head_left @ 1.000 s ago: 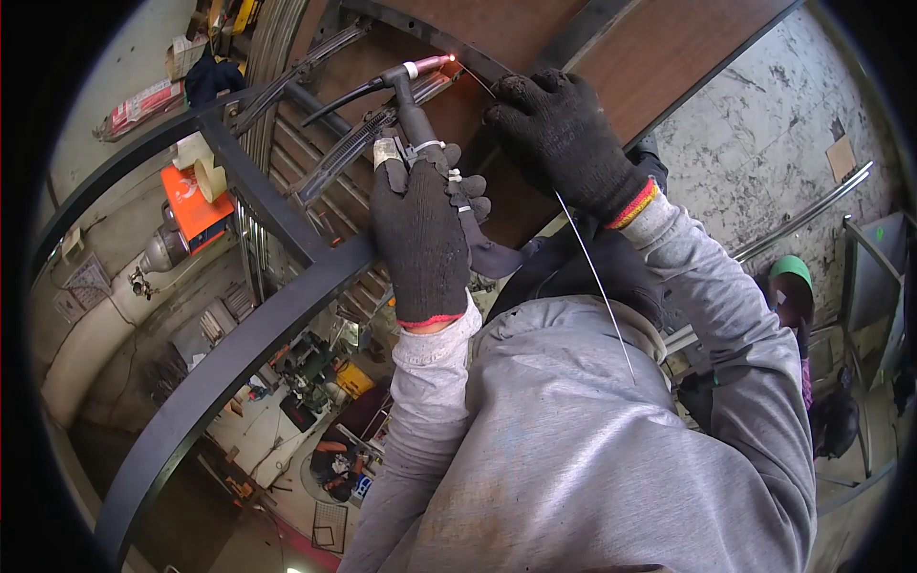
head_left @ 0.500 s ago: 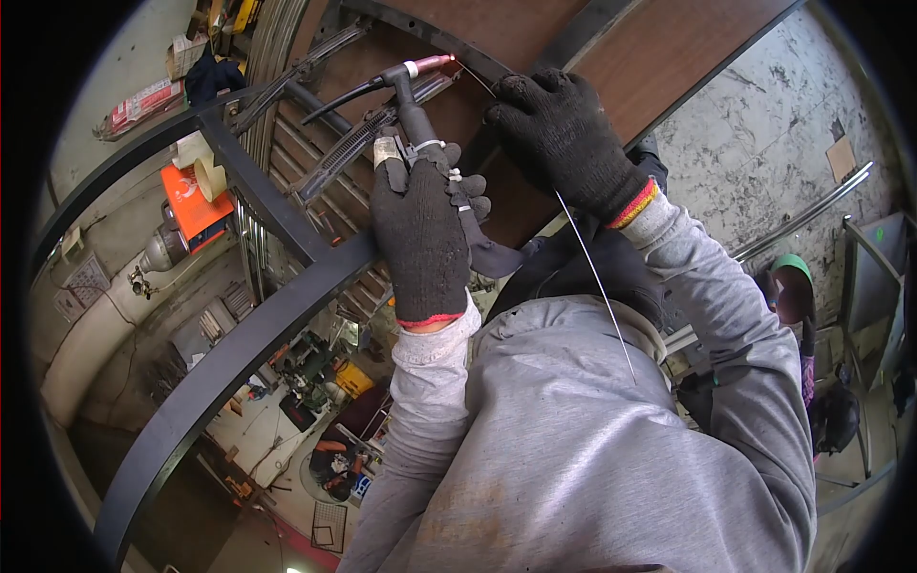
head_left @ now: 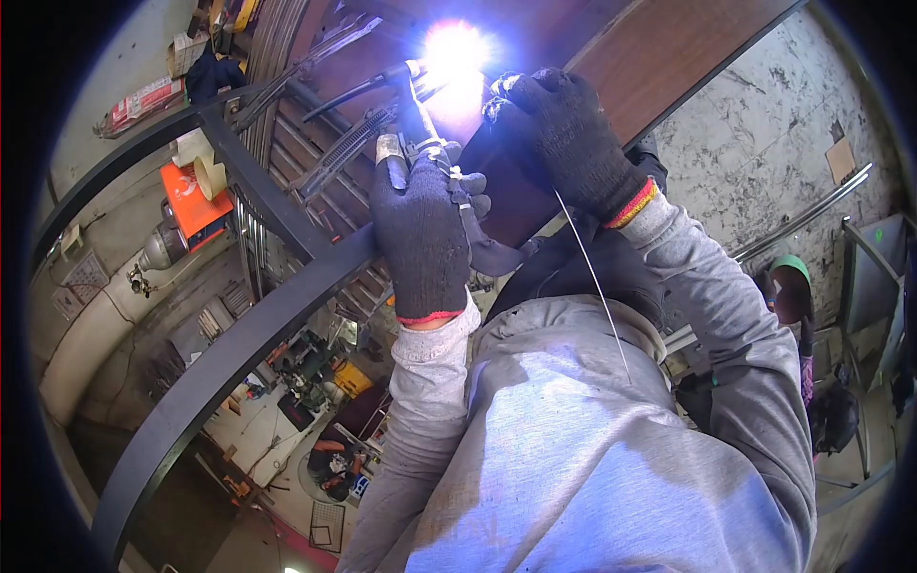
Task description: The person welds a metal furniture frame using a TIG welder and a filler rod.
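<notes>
My left hand [head_left: 420, 239], in a dark knit glove, is closed around the handle of a TIG welding torch [head_left: 416, 115]. A dazzling blue-white arc [head_left: 457, 53] burns at the torch head and hides its tip and the metal there. My right hand [head_left: 573, 143], gloved likewise, is closed on a thin filler rod [head_left: 594, 277]. The rod's long tail slants down across my grey sweatshirt [head_left: 573, 430]. Its front end is lost in the glare. Under my hands lies a dark metal frame with a brown panel [head_left: 688, 62].
A curved black metal frame [head_left: 205, 401] runs along my left side. Beyond it stand an orange box [head_left: 196, 205] and a gas cylinder [head_left: 162, 250]. Bright metal tubes [head_left: 812, 218] lie on the stained floor at right. A person [head_left: 334, 468] is at the lower left.
The arc has lit at the torch tip, throwing blue light over my gloves and sweatshirt. Both hands keep nearly the same place and hold.
</notes>
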The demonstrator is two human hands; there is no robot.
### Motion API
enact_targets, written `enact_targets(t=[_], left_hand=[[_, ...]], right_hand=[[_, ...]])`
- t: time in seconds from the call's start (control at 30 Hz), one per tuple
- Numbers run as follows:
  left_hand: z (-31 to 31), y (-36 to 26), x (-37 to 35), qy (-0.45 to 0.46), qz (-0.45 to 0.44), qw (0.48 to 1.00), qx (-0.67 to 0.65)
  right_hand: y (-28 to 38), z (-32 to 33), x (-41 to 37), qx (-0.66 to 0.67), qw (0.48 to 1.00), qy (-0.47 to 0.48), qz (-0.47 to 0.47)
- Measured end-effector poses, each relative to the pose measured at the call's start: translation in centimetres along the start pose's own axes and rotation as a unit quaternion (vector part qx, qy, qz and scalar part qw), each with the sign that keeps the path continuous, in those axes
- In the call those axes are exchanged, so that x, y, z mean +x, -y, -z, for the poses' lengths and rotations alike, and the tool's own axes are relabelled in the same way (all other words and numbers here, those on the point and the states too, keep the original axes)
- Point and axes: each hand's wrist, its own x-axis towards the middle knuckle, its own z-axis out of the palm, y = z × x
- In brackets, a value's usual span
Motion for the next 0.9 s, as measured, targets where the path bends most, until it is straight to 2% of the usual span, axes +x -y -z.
enact_targets(t=[0.03, 0.17, 0.23, 0.77, 0.83, 0.9], left_hand=[[0.1, -0.13, -0.07, 0.008, 0.011, 1.0, 0.021], [0.16, 0.43, -0.16, -0.005, -0.003, 0.999, -0.044], [0.52, 0.32, -0.09, 0.022, 0.005, 1.0, -0.015], [0.3, 0.23, 0.0, 0.019, 0.016, 1.0, 0.0], [-0.08, 0.27, -0.1, -0.016, -0.005, 1.0, -0.023], [0.01, -0.08, 0.14, -0.01, 0.031, 0.999, 0.021]], right_hand=[[0.02, 0.07, 0.06, -0.002, 1.0, 0.003, 0.001], [-0.27, -0.17, 0.31, -0.023, 1.0, -0.009, 0.013], [-0.25, -0.07, 0.34, -0.018, 1.0, 0.005, 0.009], [-0.05, -0.03, 0.27, -0.015, 1.0, 0.009, -0.006], [0.09, -0.08, 0.33, 0.001, 1.0, 0.019, -0.013], [0.07, 0.19, 0.24, 0.013, 1.0, 0.005, -0.007]])
